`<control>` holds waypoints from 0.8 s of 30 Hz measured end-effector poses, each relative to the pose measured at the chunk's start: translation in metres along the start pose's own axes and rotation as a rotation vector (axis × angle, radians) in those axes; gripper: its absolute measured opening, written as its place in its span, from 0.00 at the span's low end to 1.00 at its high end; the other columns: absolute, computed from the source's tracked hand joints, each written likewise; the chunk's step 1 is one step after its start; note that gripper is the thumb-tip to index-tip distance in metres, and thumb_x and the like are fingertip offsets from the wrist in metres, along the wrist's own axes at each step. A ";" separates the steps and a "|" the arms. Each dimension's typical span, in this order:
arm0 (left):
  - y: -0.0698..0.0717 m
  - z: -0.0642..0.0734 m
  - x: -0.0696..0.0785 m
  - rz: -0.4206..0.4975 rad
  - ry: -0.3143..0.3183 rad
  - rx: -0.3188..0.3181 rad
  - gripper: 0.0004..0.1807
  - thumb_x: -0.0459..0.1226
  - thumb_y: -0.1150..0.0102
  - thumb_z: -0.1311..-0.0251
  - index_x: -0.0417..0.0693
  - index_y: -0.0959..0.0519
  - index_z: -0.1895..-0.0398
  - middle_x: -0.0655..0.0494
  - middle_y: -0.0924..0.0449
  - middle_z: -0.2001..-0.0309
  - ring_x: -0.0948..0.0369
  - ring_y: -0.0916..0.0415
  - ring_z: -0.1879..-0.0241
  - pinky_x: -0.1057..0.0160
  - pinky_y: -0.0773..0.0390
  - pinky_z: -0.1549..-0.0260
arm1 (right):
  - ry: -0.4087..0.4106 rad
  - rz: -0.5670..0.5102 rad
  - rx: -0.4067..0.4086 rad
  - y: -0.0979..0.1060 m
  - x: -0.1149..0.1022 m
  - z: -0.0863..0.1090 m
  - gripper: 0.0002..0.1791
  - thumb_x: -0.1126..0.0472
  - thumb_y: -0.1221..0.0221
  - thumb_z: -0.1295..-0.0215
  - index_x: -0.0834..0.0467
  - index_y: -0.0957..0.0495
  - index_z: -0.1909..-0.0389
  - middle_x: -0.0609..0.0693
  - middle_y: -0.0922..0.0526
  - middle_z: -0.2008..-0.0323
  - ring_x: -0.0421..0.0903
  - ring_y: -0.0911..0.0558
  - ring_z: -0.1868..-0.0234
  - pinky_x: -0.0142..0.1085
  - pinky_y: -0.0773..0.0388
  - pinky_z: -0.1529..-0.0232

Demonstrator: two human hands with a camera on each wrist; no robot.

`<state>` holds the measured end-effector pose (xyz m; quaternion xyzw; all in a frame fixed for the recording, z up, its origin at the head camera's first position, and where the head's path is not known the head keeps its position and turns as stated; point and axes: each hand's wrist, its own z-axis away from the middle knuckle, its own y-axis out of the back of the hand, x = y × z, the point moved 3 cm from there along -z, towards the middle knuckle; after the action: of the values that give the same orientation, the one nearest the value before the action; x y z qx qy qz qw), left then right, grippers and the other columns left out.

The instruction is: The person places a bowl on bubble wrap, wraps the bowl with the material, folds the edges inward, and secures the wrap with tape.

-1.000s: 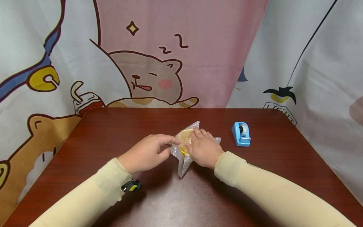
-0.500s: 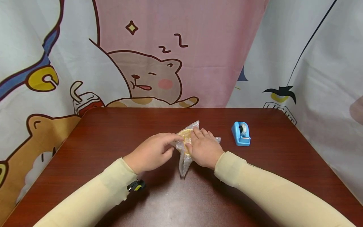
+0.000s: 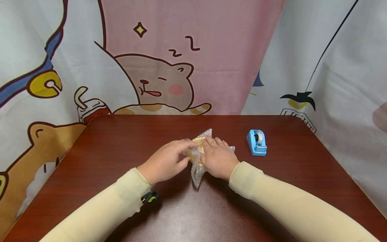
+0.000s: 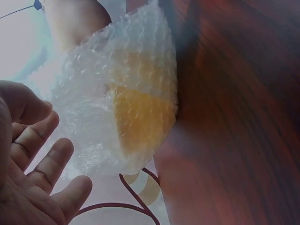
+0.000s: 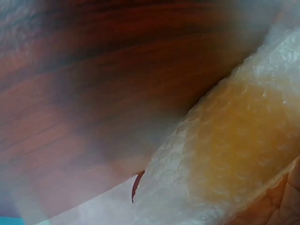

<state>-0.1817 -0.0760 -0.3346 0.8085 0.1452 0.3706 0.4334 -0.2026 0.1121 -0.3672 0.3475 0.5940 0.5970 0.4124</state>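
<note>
Clear bubble wrap (image 3: 198, 171) lies around a yellow object (image 4: 140, 117) near the middle of the table; the wrap blurs it, so its exact kind cannot be told. My right hand (image 3: 219, 157) rests flat on top of the wrapped bundle, fingers stretched away from me. From the left, my left hand (image 3: 166, 159) touches a flap of the wrap with loosely bent fingers, index finger above and thumb below. In the left wrist view, its fingers stand apart beside the wrap's edge. The right wrist view shows the wrap over the yellow object beside my palm (image 5: 276, 201).
A light blue tape dispenser (image 3: 257, 143) with a roll of clear tape stands to the right of the bundle. The dark red-brown wooden table (image 3: 127, 134) reaches back to a printed cartoon curtain (image 3: 163, 80).
My left hand has moved a little to the right, pushing the left flap of bubble wrap over the yellow object. The right hand has stayed in place on the bundle.
</note>
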 end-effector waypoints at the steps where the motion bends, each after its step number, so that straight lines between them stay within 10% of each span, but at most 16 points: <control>1: 0.000 -0.001 0.000 0.000 0.005 -0.002 0.23 0.29 0.35 0.34 0.45 0.19 0.36 0.52 0.16 0.36 0.52 0.22 0.32 0.52 0.19 0.36 | 0.001 0.002 -0.001 0.000 0.000 0.000 0.37 0.45 0.55 0.19 0.67 0.38 0.21 0.63 0.39 0.19 0.67 0.37 0.20 0.62 0.42 0.20; 14: -0.009 -0.004 -0.005 -0.030 0.031 -0.031 0.27 0.31 0.33 0.34 0.48 0.23 0.32 0.54 0.18 0.34 0.54 0.25 0.29 0.54 0.19 0.40 | 0.002 -0.045 0.022 0.000 0.001 -0.001 0.38 0.47 0.52 0.21 0.68 0.41 0.20 0.64 0.37 0.20 0.66 0.35 0.21 0.60 0.41 0.20; 24: -0.014 -0.008 -0.007 -0.013 0.065 -0.086 0.32 0.34 0.31 0.35 0.47 0.26 0.27 0.51 0.23 0.29 0.50 0.32 0.23 0.50 0.31 0.25 | -0.026 -0.112 0.032 0.000 0.005 -0.003 0.39 0.51 0.48 0.24 0.67 0.45 0.20 0.63 0.37 0.20 0.67 0.33 0.22 0.60 0.40 0.20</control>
<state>-0.1911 -0.0668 -0.3466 0.7758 0.1485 0.3999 0.4650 -0.2069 0.1154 -0.3678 0.3280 0.6166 0.5587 0.4474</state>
